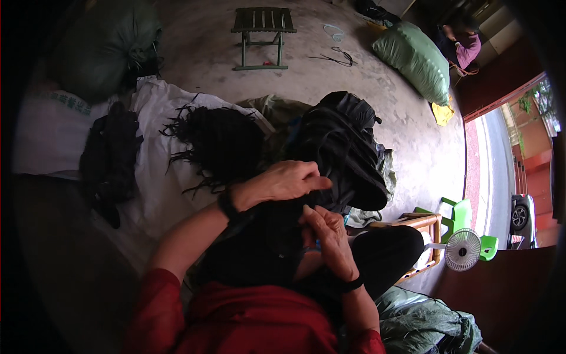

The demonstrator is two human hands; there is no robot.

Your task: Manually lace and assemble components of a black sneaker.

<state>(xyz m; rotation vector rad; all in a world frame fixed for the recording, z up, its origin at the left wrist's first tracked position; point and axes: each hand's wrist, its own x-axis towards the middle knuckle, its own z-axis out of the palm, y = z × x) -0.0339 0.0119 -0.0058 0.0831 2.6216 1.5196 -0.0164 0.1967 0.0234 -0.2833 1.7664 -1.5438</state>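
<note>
My left hand (284,182) is above my lap, its fingers curled together. Whatever it may hold does not stand out against the dark cloth behind it. Just below and to the right, my right hand (331,237) is closed in a pinch, thumb and fingertips pressed together by black cloth; what lies between them is too dark to make out. Beyond the hands rests a large heap of folded black fabric pieces (342,147). Left of it, a tangle of thin black strips (221,138) lies on a white woven sheet (156,121).
A dark garment-like bundle (112,156) lies far left, below a large stuffed sack (112,53). Ahead stands a folding stool (263,23). A green sack (413,62) and another person (466,47) are at far right. Nearer right are a small fan (463,250) and a wooden frame (435,227).
</note>
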